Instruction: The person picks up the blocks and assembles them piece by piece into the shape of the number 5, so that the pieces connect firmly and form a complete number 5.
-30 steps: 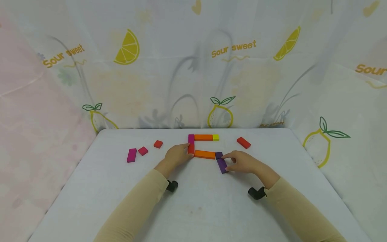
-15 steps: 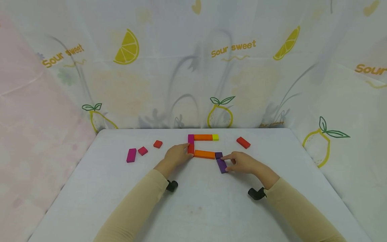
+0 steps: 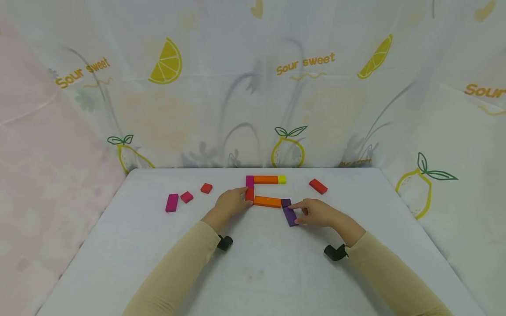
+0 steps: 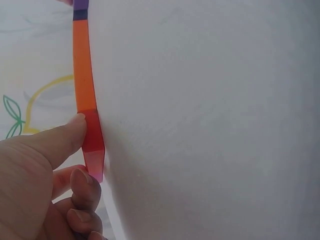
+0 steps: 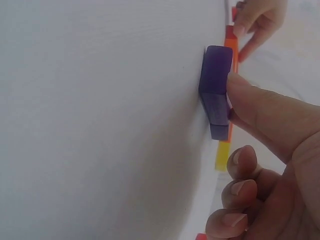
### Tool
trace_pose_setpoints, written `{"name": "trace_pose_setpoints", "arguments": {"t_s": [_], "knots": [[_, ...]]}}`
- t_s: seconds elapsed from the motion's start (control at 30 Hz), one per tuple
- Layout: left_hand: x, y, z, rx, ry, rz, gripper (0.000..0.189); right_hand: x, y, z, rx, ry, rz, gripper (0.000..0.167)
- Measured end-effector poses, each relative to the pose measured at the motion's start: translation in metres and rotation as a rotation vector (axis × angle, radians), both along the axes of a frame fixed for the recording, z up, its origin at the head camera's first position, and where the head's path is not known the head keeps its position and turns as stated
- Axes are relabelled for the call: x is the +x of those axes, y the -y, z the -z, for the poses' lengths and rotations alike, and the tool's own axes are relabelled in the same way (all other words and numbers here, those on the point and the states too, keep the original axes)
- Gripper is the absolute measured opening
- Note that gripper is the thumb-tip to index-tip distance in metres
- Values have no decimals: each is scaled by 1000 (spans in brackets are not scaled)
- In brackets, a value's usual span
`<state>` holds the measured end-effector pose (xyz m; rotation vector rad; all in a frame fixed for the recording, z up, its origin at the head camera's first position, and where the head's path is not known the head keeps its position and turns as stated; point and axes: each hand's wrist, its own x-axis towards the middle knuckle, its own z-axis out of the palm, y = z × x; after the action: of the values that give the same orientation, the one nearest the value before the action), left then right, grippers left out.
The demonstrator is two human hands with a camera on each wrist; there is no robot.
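My left hand (image 3: 229,204) holds a red block (image 3: 250,196) between thumb and index finger. A magenta block (image 3: 250,181) joins its far end, and an orange block (image 3: 267,202) runs right from its near end. At that orange block's right end sits a small dark purple block (image 3: 286,202). Below it a longer purple block (image 3: 290,217) lies slightly slanted, with my right hand (image 3: 318,213) pinching it between thumb and index finger. In the right wrist view, the purple block (image 5: 216,70) shows close up beside the thumb, and the other fingers are curled without a block.
Another orange block (image 3: 265,179) with a yellow cube (image 3: 282,179) extends right from the magenta one. Loose on the white table (image 3: 269,272) lie a red block (image 3: 318,186) at right, and a magenta block (image 3: 171,202), pinkish-red cube (image 3: 187,197) and red cube (image 3: 206,188) at left.
The blocks stay where they were and both hands keep their places. Only the back of my right hand sinks very slightly.
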<state>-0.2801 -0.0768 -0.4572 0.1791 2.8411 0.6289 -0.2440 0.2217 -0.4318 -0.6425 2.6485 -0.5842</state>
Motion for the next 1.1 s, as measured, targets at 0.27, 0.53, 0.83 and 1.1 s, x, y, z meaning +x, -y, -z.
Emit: {"name": "trace_pose_setpoints", "arguments": {"t_s": [0.27,0.53,0.83,1.1], "knots": [[1,0,0,7,7,-6,67,1,0,0,-7,7,-2,48],[2,0,0,6,3,-4,68,0,-3,1,-19,10,15,48],[4,3,-2,30,-13,9,69,-1,-10,-3,-78,-7,34,47],[7,18,-8,19,-50,2,63,-3,-19,-8,-110,-80,49,43]]}}
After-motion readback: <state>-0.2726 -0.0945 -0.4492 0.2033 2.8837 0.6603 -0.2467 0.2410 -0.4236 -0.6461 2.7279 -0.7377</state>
